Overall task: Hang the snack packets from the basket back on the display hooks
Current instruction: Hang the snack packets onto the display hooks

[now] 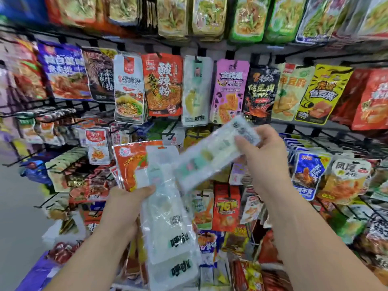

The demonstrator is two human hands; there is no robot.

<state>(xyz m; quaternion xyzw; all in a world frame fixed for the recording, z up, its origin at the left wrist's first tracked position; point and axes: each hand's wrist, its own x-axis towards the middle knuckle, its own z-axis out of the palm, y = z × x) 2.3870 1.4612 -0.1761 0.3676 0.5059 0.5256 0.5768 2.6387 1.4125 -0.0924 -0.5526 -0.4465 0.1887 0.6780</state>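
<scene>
One white packet point(214, 156) pinched by the right hand point(262, 152), 3 o'clock.
The left hand point(126, 204), 8 o'clock, grips one orange packet point(128, 164) plus at least two clear packets point(168, 219); red packet point(161, 85) hanging at 11 o'clock reads 酸辣粉.

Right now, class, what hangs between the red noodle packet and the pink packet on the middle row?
A white packet hangs between the red noodle packet and the pink packet, seen in the head view.

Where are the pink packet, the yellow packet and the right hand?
pink packet point(230, 89): head view, front centre.
yellow packet point(323, 95): head view, front centre.
right hand point(266, 158): head view, back of hand.
</scene>
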